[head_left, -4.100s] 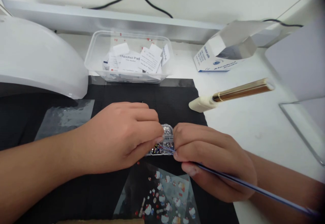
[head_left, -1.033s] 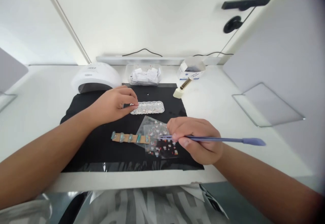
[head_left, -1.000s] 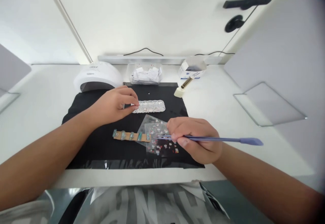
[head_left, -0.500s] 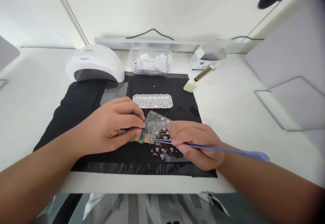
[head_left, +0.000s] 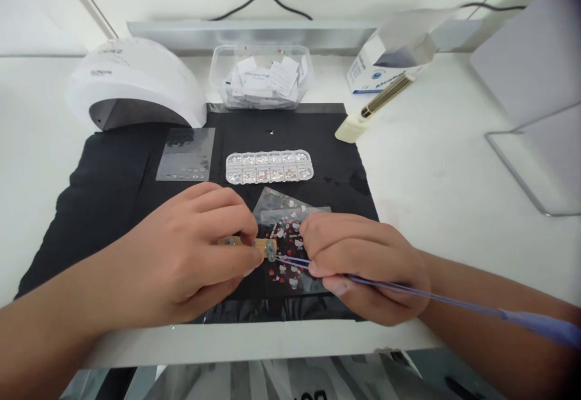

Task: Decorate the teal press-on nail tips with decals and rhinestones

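My left hand [head_left: 195, 252] is closed on a narrow wooden strip [head_left: 261, 244], thumb and index finger pinching near its right end. Shiny false nails sit on the strip; a teal, glittery false nail [head_left: 271, 250] shows at the right end, and others are partly hidden by my fingers. Between the fingers of my right hand [head_left: 365, 264] are lavender tweezers [head_left: 426, 294]. Their slim tips point left, slightly apart, at the edge of that end nail; whether they touch it I cannot tell. Beneath lie clear sticker sheets [head_left: 284, 230] printed with white cat figures and red bits.
A clear compartment case [head_left: 269, 166] of tiny gems lies on the black mat [head_left: 281, 127]. Behind are a white nail lamp [head_left: 140, 79], a tub of packets [head_left: 263, 79] and an opened box [head_left: 390, 55]. A cream bottle [head_left: 351, 127] stands right; another clear sheet [head_left: 186, 155] lies left.
The view has come closer, so everything looks larger. My left fingers have shifted along the strip and cover more of its middle. The tweezer tips stay by the end nail.
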`<state>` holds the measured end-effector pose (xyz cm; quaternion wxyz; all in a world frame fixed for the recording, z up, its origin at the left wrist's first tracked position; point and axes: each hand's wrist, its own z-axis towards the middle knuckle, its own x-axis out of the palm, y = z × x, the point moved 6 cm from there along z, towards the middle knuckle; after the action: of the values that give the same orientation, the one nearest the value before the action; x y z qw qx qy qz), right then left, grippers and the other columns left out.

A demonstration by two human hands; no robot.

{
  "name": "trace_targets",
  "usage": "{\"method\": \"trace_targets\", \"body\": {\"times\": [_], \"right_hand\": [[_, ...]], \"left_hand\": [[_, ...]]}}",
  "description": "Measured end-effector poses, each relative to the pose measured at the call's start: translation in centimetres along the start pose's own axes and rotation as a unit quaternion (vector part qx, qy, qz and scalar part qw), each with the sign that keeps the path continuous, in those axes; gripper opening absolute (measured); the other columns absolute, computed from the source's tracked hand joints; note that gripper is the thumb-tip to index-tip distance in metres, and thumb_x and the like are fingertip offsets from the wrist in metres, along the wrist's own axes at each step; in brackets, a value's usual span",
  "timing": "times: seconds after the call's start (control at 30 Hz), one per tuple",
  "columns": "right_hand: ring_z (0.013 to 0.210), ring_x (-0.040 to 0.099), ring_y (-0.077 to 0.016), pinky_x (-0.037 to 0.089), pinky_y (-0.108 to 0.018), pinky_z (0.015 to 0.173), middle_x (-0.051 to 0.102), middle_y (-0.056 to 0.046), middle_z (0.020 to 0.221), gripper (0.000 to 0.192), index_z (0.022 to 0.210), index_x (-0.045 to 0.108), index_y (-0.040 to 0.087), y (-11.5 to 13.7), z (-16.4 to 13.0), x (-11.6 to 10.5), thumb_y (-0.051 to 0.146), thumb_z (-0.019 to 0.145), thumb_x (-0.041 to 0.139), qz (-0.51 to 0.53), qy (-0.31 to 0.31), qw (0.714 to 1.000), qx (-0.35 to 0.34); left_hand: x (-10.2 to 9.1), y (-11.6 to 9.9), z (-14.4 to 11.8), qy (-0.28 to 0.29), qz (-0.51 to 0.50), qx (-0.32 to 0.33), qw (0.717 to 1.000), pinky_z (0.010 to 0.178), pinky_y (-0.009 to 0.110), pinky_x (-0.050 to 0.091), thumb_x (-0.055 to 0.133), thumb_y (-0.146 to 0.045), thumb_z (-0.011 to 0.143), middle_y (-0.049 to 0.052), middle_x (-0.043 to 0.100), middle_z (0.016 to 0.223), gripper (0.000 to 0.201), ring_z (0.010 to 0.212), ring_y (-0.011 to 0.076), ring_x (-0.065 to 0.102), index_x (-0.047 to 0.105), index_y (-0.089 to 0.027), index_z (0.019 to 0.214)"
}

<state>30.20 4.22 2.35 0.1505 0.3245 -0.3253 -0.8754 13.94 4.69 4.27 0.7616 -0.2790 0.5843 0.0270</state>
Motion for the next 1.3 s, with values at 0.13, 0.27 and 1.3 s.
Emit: {"method": "trace_targets", "body": {"times": [0.13,0.27,1.3], "right_hand": [[0.074,0.059,-0.0155,0.056,-0.033,0.071,0.060,-0.006,0.076,0.012,0.092,0.056,0.016,-0.1,0.0,0.0,0.013,0.091,0.045,-0.003,-0.002,1.000,-0.001],[0.073,0.058,-0.0154,0.056,-0.033,0.071,0.060,-0.006,0.076,0.012,0.092,0.056,0.016,-0.1,0.0,0.1,0.013,0.091,0.045,-0.005,0.003,1.000,0.000],[0.054,0.054,-0.0135,0.047,-0.033,0.054,0.058,0.000,0.065,0.008,0.080,0.068,0.020,-4.6,-1.3,-3.8,0.025,0.086,0.063,0.240,-0.306,0.912,0.132]], "left_hand": [[0.1,-0.1,0.2,-0.002,-0.004,0.011,1.000,0.079,0.041,0.044,0.051,-0.011,0.091,0.006,0.062,0.094,0.017,0.088,0.0207,0.055,0.064,-0.019,0.098],[0.2,-0.3,0.4,-0.014,-0.006,0.018,1.000,0.078,0.041,0.045,0.051,-0.010,0.090,0.006,0.062,0.093,0.017,0.087,0.0208,0.056,0.064,-0.018,0.096],[1.1,-0.6,0.9,0.013,0.010,0.015,1.000,0.081,0.042,0.042,0.050,-0.009,0.089,0.006,0.062,0.102,0.021,0.094,0.0228,0.054,0.063,-0.019,0.101]]}}
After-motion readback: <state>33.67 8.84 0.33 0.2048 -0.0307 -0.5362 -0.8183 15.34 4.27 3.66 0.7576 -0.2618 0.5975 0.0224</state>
